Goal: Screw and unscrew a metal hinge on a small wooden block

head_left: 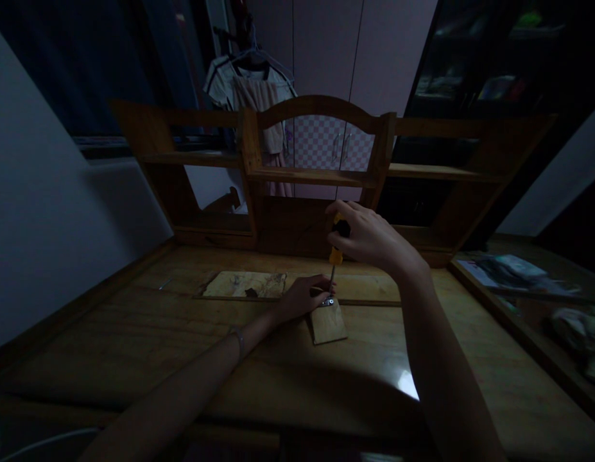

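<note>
In the head view my right hand is closed around the handle of a yellow and black screwdriver. Its shaft points down, nearly upright, to a small metal bracket. That bracket lies at the top edge of a small wooden block, beside a long wooden strip. The thumb and index finger of my left hand close in around the screwdriver's tip and the bracket. Those fingertips partly hide the tip, and whether a screw sits under it cannot be seen.
Everything lies on a wooden desktop. The strip's left part carries a stained, peeling piece. A thin metal object lies further left. A wooden shelf unit stands along the back. Papers and books are at the right, past a raised edge.
</note>
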Demonstrator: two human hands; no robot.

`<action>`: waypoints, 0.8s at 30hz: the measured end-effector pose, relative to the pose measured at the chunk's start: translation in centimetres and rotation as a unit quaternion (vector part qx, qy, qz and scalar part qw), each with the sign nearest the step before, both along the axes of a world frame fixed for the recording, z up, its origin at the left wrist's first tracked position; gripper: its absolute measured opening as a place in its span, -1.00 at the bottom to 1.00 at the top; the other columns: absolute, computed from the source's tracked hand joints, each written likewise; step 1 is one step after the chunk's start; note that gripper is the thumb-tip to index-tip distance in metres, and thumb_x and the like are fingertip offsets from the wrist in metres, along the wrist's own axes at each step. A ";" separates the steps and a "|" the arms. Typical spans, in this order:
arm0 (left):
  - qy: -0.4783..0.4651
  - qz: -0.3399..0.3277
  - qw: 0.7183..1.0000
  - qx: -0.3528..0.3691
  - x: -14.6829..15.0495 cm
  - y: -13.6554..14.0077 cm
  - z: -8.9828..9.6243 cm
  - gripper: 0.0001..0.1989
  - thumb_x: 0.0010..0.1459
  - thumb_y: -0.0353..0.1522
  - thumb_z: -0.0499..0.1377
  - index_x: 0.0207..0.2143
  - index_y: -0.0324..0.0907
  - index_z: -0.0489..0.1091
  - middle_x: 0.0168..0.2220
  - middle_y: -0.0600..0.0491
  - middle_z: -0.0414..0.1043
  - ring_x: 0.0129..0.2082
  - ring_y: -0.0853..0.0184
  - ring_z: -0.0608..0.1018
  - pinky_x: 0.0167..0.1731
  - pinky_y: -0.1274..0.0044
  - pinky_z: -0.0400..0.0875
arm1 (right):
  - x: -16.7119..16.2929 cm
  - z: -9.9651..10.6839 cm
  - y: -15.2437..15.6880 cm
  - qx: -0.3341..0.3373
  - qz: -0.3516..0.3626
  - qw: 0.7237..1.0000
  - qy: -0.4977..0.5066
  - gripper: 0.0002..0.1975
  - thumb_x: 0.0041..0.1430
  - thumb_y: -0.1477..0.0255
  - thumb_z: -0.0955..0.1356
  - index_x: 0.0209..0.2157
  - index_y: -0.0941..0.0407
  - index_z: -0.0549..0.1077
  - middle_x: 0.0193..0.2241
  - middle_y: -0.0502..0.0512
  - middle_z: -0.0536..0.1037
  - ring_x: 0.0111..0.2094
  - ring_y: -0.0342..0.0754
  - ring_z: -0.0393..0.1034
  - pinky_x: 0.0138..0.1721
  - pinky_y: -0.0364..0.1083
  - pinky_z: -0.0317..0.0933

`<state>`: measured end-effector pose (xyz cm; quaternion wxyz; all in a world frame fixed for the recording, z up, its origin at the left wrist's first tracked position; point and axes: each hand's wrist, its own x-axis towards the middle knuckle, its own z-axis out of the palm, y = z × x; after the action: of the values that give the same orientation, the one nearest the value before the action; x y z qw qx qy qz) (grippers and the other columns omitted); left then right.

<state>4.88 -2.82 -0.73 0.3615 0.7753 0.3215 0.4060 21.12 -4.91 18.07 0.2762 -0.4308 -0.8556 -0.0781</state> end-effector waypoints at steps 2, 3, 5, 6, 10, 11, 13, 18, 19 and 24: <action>-0.004 -0.001 1.000 -0.008 0.0 0.1 -0.1 -0.76 0.14 -0.45 0.17 -0.11 -0.19 0.44 -0.20 0.02 0.55 -0.18 0.35 0.58 -0.08 0.49 0.47 | 0.1 0.0 0.1 0.001 -0.007 1.000 0.002 -0.67 0.18 0.32 0.28 -0.02 0.08 0.34 -0.11 0.15 0.48 -0.22 0.02 0.41 -0.14 -0.02 0.21; -0.007 -0.001 1.000 -0.012 -0.1 0.2 -0.2 -0.76 0.13 -0.45 0.17 -0.12 -0.19 0.44 -0.20 0.02 0.55 -0.17 0.34 0.58 -0.08 0.49 0.47 | 0.1 0.0 0.1 0.001 -0.010 1.000 0.002 -0.69 0.20 0.29 0.27 -0.05 0.09 0.35 -0.14 0.15 0.49 -0.24 0.01 0.41 -0.16 -0.02 0.21; -0.014 -0.002 1.000 -0.018 -0.1 0.2 -0.3 -0.77 0.14 -0.44 0.18 -0.12 -0.19 0.45 -0.18 0.01 0.55 -0.16 0.33 0.58 -0.06 0.48 0.46 | 0.1 0.0 0.3 -0.005 -0.008 1.000 0.002 -0.72 0.22 0.25 0.26 -0.10 0.09 0.37 -0.19 0.14 0.51 -0.25 0.01 0.41 -0.17 -0.02 0.21; -0.018 -0.002 1.000 -0.022 0.0 0.2 -0.3 -0.77 0.14 -0.43 0.18 -0.12 -0.18 0.46 -0.18 0.01 0.55 -0.15 0.33 0.58 -0.05 0.47 0.46 | 0.2 -0.1 0.4 -0.009 -0.004 1.000 0.003 -0.73 0.22 0.25 0.26 -0.12 0.09 0.38 -0.21 0.13 0.52 -0.24 0.01 0.41 -0.17 -0.03 0.21; -0.026 -0.002 0.999 -0.044 0.0 0.1 -0.1 -0.78 0.13 -0.41 0.20 -0.13 -0.19 0.46 -0.16 0.00 0.55 -0.14 0.31 0.58 -0.05 0.45 0.46 | 0.2 -0.1 0.4 -0.019 0.012 1.000 0.004 -0.79 0.20 0.35 0.26 -0.15 0.09 0.38 -0.20 0.13 0.50 -0.18 0.01 0.39 -0.13 -0.04 0.20; -0.026 -0.002 0.999 -0.048 0.1 0.0 0.0 -0.78 0.13 -0.41 0.20 -0.13 -0.19 0.46 -0.16 0.00 0.55 -0.15 0.31 0.58 -0.05 0.45 0.46 | 0.2 0.0 0.4 -0.022 0.010 1.000 0.002 -0.78 0.18 0.36 0.26 -0.14 0.09 0.38 -0.19 0.13 0.49 -0.18 0.01 0.39 -0.13 -0.04 0.20; -0.025 0.001 0.998 -0.054 0.1 0.0 0.0 -0.77 0.13 -0.41 0.20 -0.13 -0.19 0.46 -0.17 0.00 0.55 -0.15 0.31 0.58 -0.06 0.45 0.47 | 0.2 0.0 0.4 -0.030 0.002 1.000 -0.001 -0.75 0.15 0.37 0.27 -0.12 0.09 0.36 -0.16 0.15 0.47 -0.17 0.03 0.38 -0.12 -0.03 0.19; -0.027 0.002 0.998 -0.056 0.0 0.2 -0.1 -0.77 0.13 -0.42 0.20 -0.13 -0.20 0.46 -0.20 -0.01 0.56 -0.16 0.31 0.59 -0.08 0.46 0.48 | 0.2 0.0 0.3 -0.038 -0.003 0.999 -0.009 -0.71 0.16 0.33 0.27 -0.08 0.08 0.34 -0.14 0.16 0.46 -0.16 0.04 0.37 -0.13 -0.01 0.18; -0.027 0.001 0.998 -0.057 0.0 0.2 -0.2 -0.78 0.13 -0.42 0.20 -0.13 -0.20 0.45 -0.20 -0.01 0.56 -0.17 0.31 0.59 -0.08 0.45 0.48 | 0.2 -0.1 0.4 -0.037 -0.004 0.999 -0.009 -0.73 0.17 0.31 0.27 -0.10 0.08 0.35 -0.16 0.15 0.46 -0.18 0.03 0.37 -0.14 -0.02 0.19; -0.026 -0.002 0.998 -0.049 0.0 0.3 -0.4 -0.77 0.12 -0.41 0.21 -0.13 -0.19 0.45 -0.20 0.00 0.56 -0.17 0.32 0.59 -0.08 0.45 0.47 | 0.1 -0.2 0.7 -0.023 -0.007 1.000 -0.002 -0.81 0.22 0.30 0.25 -0.19 0.08 0.39 -0.25 0.12 0.49 -0.25 -0.01 0.38 -0.20 -0.06 0.18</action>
<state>4.87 -2.50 -1.11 0.4082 0.7463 0.3299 0.4094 21.22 -4.16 17.88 0.2642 -0.4428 -0.8546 -0.0606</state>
